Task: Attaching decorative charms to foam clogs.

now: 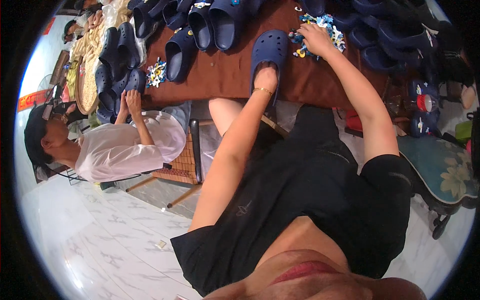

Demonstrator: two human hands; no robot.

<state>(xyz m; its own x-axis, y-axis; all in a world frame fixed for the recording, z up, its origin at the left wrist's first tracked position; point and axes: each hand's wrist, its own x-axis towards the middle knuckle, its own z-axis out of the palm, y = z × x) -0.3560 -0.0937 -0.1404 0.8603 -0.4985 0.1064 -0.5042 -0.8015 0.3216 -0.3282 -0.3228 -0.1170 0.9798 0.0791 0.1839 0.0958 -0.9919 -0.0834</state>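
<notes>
My left hand (266, 79) is pushed inside a navy blue clog (270, 47) with round holes in its toe. The fingers are hidden in the shoe, which the hand holds at the table's near edge, toe pointing away. To the right, my right hand (318, 41) rests on a loose pile of small blue, white and yellow shoe charms (327, 22), its fingers slightly spread among them. No charm shows clearly lifted in those fingers. Left of my left hand lies another navy clog (179, 55) with a charm on it.
Several navy clogs (225, 25) line the far side, and more (380, 37) are heaped at the right. A second charm pile (157, 73) lies left on the brown cloth (220, 75). At left a co-worker (125, 140) sits, hands near clogs. A cushioned chair (440, 167) stands at right.
</notes>
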